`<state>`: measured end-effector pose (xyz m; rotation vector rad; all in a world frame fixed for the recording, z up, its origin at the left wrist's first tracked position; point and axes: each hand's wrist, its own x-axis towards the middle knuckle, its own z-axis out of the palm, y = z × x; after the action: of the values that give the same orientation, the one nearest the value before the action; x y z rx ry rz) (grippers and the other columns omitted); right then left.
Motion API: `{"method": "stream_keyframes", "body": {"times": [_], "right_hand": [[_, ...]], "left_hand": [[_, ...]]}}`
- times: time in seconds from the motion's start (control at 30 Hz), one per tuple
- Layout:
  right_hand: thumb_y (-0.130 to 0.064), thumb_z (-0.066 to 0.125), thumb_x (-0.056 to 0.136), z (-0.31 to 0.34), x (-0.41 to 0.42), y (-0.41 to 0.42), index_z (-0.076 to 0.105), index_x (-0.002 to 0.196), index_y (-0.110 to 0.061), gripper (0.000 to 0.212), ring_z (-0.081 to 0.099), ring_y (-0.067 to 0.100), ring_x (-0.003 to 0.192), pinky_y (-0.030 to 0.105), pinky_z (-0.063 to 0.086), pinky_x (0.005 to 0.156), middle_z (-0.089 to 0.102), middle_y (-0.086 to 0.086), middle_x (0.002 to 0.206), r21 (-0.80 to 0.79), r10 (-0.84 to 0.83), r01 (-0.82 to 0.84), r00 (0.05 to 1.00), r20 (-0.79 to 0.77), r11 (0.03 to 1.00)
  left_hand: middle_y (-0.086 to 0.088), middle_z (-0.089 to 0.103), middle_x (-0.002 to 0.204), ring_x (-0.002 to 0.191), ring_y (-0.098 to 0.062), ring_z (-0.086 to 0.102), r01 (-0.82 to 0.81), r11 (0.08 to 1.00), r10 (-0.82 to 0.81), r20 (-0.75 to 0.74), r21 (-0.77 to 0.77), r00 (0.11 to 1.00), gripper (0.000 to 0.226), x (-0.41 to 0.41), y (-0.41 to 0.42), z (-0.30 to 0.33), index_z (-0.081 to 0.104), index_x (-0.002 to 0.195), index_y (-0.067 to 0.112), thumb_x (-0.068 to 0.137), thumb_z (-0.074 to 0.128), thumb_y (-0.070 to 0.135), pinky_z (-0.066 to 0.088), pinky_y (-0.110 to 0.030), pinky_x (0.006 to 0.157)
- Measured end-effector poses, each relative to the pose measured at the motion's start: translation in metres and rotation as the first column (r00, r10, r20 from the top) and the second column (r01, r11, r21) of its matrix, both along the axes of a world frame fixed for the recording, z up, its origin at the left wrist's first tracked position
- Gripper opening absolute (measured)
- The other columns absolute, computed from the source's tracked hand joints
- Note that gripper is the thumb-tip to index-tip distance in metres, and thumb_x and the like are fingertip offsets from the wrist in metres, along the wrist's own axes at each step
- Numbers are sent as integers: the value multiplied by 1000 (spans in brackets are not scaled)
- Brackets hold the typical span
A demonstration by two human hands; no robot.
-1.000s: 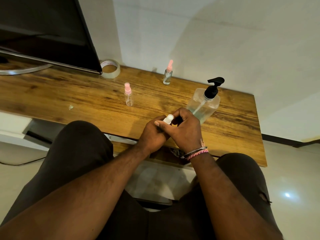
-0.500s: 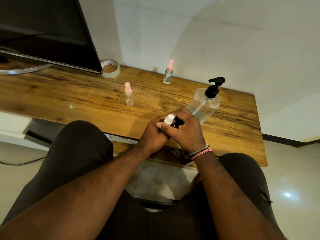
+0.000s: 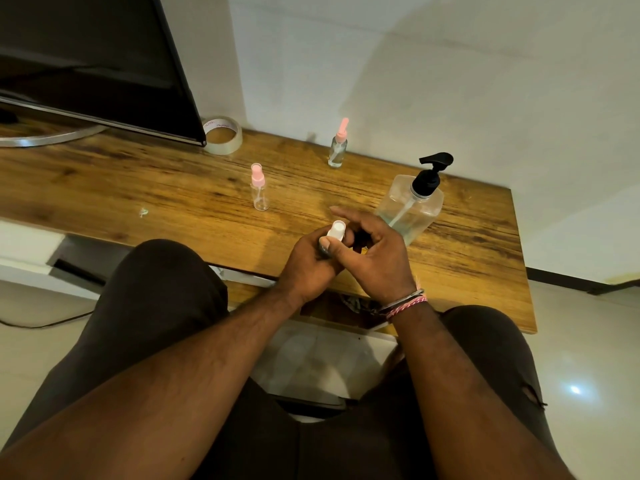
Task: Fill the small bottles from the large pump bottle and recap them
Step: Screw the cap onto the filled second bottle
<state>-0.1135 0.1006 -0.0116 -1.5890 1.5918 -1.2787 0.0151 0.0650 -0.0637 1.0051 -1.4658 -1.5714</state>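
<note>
Head view: the left hand is gripping a small bottle above the near edge of the wooden surface, white cap up, while the right hand is pinching at that cap, forefinger lifting away. Risk, as I judge it: a loose twist leaves the cap crooked and leaking, or an elbow knocks the large pump bottle just beside. The tape roll is carrying print too small to read.
</note>
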Motion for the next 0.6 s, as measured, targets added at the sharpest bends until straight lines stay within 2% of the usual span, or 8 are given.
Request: {"method": "stream_keyframes", "body": {"times": [0.1, 0.17, 0.23, 0.3, 0.43, 0.47, 0.53, 0.6], "right_hand": [[-28, 87, 75, -1, 1, -1, 76, 91, -17, 23, 57, 12, 71, 22, 47, 63, 59, -1, 75, -24, -35, 33, 998, -52, 999], [-33, 90, 71, -3, 2, -1, 72, 83, -17, 28, 57, 11, 68, 25, 49, 60, 59, -2, 73, -29, -88, 87, 995, -45, 996], [-39, 90, 69, -6, 5, 1, 64, 81, -18, 35, 58, 15, 66, 31, 51, 58, 59, -3, 71, -27, -135, 134, 990, -40, 991], [-39, 89, 71, -7, 9, 2, 60, 84, -18, 38, 58, 16, 64, 35, 53, 57, 58, -3, 70, -31, -159, 158, 987, -40, 987], [-29, 87, 75, -3, 13, 0, 65, 106, -19, 40, 53, 9, 60, 27, 49, 55, 54, -3, 68, -39, -125, 125, 992, 2, 991], [-29, 86, 76, -3, 13, -1, 67, 105, -18, 36, 53, 9, 61, 25, 47, 55, 55, -5, 69, -40, -104, 104, 995, -8, 994], [-32, 85, 77, -5, 12, -1, 71, 93, -14, 27, 58, 12, 67, 31, 49, 58, 62, -2, 74, -34, -71, 70, 997, -32, 997], [-35, 85, 77, -6, 10, -1, 72, 87, -14, 27, 63, 16, 73, 35, 53, 63, 66, 1, 79, -16, -59, 59, 998, -23, 998]], "left_hand": [[10, 73, 87, 86, -10, 68, 8, 1000, -8, 9, -24, 1000, 14, 1, -2, -1, 69, 93, 27, 84, 76, 20, 53, -28, 73], [15, 71, 83, 80, -4, 65, 29, 998, -27, 45, -52, 999, 22, 1, -2, -1, 67, 91, 28, 88, 74, 7, 50, -22, 69], [15, 69, 80, 77, -2, 63, 60, 997, -57, 63, -54, 996, 25, -1, 0, 0, 67, 91, 25, 92, 69, 0, 50, -21, 66], [12, 69, 80, 77, -6, 63, 89, 995, -87, 34, -54, 996, 16, -4, 1, 1, 69, 93, 16, 94, 66, 0, 51, -23, 67], [9, 67, 77, 76, -10, 61, 75, 996, -75, -7, -45, 997, 11, -3, 1, 5, 67, 83, 20, 90, 64, 11, 50, -31, 67], [8, 68, 78, 77, -12, 63, 70, 996, -70, -4, -48, 998, 9, -2, 0, 4, 67, 83, 22, 89, 65, 15, 51, -34, 68], [7, 68, 80, 79, -12, 63, 64, 996, -65, -6, -65, 998, 6, -2, 0, 3, 66, 84, 25, 88, 66, 21, 51, -34, 70], [8, 66, 78, 76, -10, 61, 66, 996, -66, 3, -67, 998, 6, -1, 1, 2, 64, 83, 21, 88, 66, 17, 50, -31, 68]]}}
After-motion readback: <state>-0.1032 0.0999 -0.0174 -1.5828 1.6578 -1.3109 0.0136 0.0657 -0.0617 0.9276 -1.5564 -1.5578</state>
